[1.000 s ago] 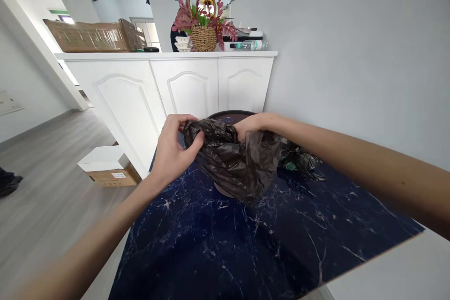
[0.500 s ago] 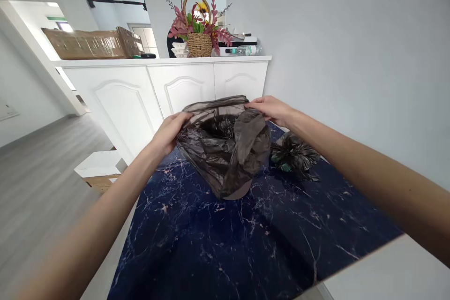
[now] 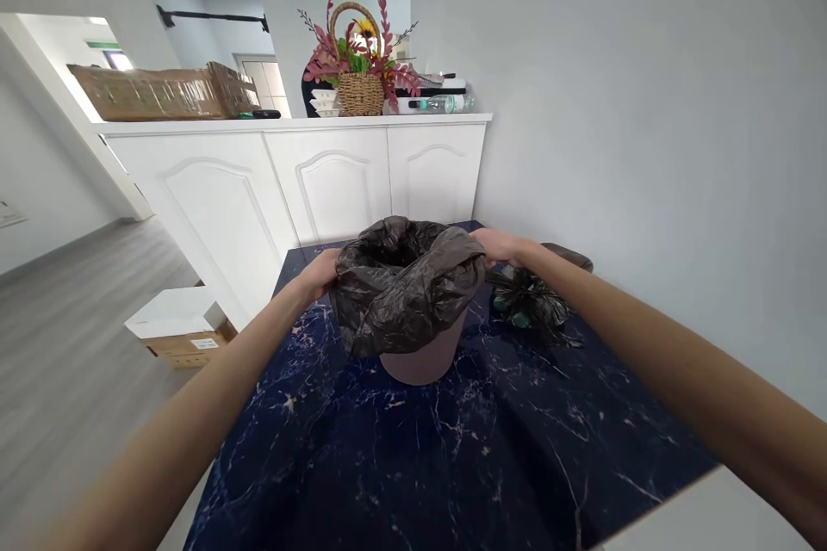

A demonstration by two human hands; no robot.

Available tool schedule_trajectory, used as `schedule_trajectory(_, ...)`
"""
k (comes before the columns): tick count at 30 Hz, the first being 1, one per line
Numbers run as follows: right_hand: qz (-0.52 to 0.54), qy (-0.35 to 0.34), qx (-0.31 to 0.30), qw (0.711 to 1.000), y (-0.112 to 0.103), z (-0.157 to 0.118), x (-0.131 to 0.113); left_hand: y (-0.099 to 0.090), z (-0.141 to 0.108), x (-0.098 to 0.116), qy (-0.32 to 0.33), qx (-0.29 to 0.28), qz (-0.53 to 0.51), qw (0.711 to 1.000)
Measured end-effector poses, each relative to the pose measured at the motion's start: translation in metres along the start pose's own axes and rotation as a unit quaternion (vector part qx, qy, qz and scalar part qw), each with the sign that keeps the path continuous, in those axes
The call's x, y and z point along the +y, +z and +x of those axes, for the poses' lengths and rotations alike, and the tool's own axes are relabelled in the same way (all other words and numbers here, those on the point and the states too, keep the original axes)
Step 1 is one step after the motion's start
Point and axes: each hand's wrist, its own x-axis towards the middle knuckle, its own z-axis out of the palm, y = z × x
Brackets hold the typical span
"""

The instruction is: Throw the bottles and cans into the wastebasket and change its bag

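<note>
A black plastic trash bag lines a brownish-grey trash bin on the dark blue marbled table. The bag's upper part is folded out over the bin's rim and hangs down its outside, lower at the front left. My left hand grips the bag at the rim's left side, its fingertips partly behind the plastic. On the far right side, my right hand is closed on the bag's edge; its fingertips are hidden behind the bag.
A tied, bunched black bag lies right of the bin, close under my right forearm. Behind the table stands a white cabinet holding a flower basket, a plastic bottle and a cardboard box. Another box is on the floor at left.
Both hands have moved down, pulling the bag's edge from above the bin to over and around its rim. More of the bin's lower wall now shows.
</note>
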Motion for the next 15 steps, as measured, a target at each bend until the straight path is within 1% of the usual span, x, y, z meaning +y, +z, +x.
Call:
schedule_trajectory(2, -0.009, -0.007, 0.005, 1.0, 0.001, -0.008, 0.002, -0.002, -0.009, -0.001, 0.016, 0.004, 0.044, 0.999)
schedule_trajectory(3, -0.01, -0.014, 0.019, 1.0, 0.0, -0.013, 0.002, -0.004, -0.015, -0.001, 0.026, 0.018, 0.067, 0.997)
schedule_trajectory(5, -0.007, -0.046, 0.07, 0.996, -0.004, -0.025, -0.003, -0.007, -0.028, 0.003, 0.055, 0.071, 0.11, 0.99)
schedule_trajectory(7, 0.004, -0.098, 0.129, 0.987, -0.01, -0.042, -0.013, -0.008, -0.045, 0.009, 0.095, 0.137, 0.141, 0.976)
schedule_trajectory(8, 0.009, -0.134, 0.146, 0.98, -0.013, -0.052, -0.019, -0.007, -0.054, 0.013, 0.117, 0.165, 0.152, 0.967)
schedule_trajectory(9, 0.012, -0.173, 0.148, 0.974, -0.016, -0.063, -0.026, -0.004, -0.063, 0.017, 0.137, 0.184, 0.16, 0.96)
schedule_trajectory(10, 0.012, -0.217, 0.134, 0.967, -0.018, -0.074, -0.033, -0.001, -0.073, 0.02, 0.156, 0.196, 0.167, 0.954)
schedule_trajectory(11, 0.002, -0.275, 0.095, 0.957, -0.019, -0.085, -0.04, 0.003, -0.081, 0.024, 0.178, 0.2, 0.177, 0.947)
schedule_trajectory(12, -0.012, -0.31, 0.05, 0.949, -0.019, -0.096, -0.047, 0.007, -0.089, 0.027, 0.202, 0.199, 0.189, 0.94)
schedule_trajectory(14, -0.051, -0.332, -0.015, 0.942, -0.014, -0.114, -0.059, 0.016, -0.101, 0.03, 0.259, 0.194, 0.218, 0.921)
schedule_trajectory(15, -0.071, -0.333, -0.023, 0.94, -0.01, -0.121, -0.064, 0.02, -0.105, 0.03, 0.289, 0.193, 0.231, 0.909)
